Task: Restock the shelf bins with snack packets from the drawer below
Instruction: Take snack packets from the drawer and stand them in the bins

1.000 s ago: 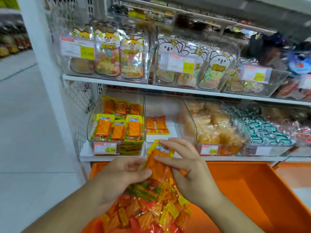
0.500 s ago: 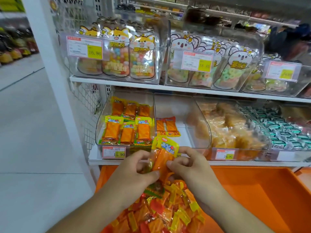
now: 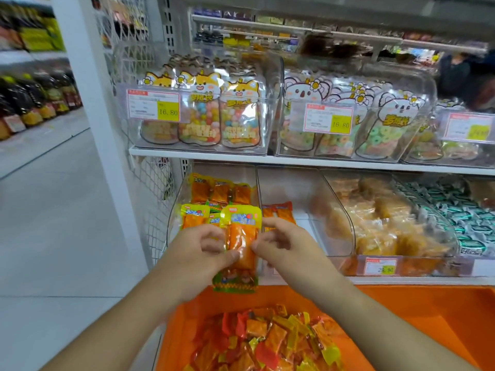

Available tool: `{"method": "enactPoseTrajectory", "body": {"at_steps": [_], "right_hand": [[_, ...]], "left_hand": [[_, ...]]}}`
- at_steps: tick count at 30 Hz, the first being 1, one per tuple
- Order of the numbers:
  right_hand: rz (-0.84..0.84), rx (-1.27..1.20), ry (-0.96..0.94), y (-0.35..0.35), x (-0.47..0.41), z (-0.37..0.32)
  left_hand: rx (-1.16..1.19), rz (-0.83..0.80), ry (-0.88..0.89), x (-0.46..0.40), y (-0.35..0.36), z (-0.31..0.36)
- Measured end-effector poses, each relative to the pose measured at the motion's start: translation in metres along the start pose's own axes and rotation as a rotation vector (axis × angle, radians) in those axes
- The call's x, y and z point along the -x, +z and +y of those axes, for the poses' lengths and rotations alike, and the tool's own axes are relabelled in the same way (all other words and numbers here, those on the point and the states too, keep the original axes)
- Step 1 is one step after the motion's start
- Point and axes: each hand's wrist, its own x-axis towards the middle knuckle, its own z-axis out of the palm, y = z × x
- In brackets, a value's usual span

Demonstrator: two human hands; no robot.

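Shop shelving holds clear bins above an orange drawer point(image 3: 428, 317) of loose packets. The left hand point(image 3: 199, 253) and right hand point(image 3: 284, 245) pinch one snack packet point(image 3: 242, 242) upright before the left bin point(image 3: 184, 199); next, probably slotting it in.

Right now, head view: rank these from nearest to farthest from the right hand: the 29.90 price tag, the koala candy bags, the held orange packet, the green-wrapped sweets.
1. held orange packet, at the right hand, pinched by its fingers.
2. 29.90 price tag, lower shelf edge, to the right.
3. Too close to call: koala candy bags, upper shelf above, and green-wrapped sweets, far right bin.
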Motion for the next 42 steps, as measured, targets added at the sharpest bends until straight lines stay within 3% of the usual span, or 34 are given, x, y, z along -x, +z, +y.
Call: {"method": "enactPoseTrajectory", "body": {"at_steps": [3, 6, 14, 20, 27, 32, 36, 42], "right_hand": [[0.047, 0.360, -0.137, -0.006, -0.021, 0.007], [0.035, 0.517, -0.194, -0.009, -0.028, 0.015], [-0.038, 0.533, -0.247, -0.005, -0.031, 0.036], [-0.035, 0.533, -0.265, -0.003, -0.031, 0.042], [-0.020, 0.605, -0.247, 0.004, -0.026, 0.044], [-0.003, 0.841, -0.382, 0.007, -0.019, 0.042], [-0.081, 1.030, -0.476, 0.011, -0.012, 0.045], [-0.139, 1.160, -0.437, 0.017, -0.011, 0.044]], "left_hand": [[-0.017, 0.172, -0.011, -0.028, -0.013, -0.002], [-0.122, 0.260, 0.002, -0.054, -0.019, -0.006], [-0.390, 0.246, -0.015, -0.082, -0.002, -0.030], [-0.494, 0.212, 0.100, -0.082, 0.000, -0.036], [-0.871, 0.196, 0.233, -0.076, 0.002, -0.048], [-0.780, 0.198, 0.333, -0.074, -0.003, -0.052], [-0.725, 0.084, 0.418, -0.075, -0.007, -0.058], [-0.691, 0.119, 0.399, -0.083, -0.005, -0.061]]}}
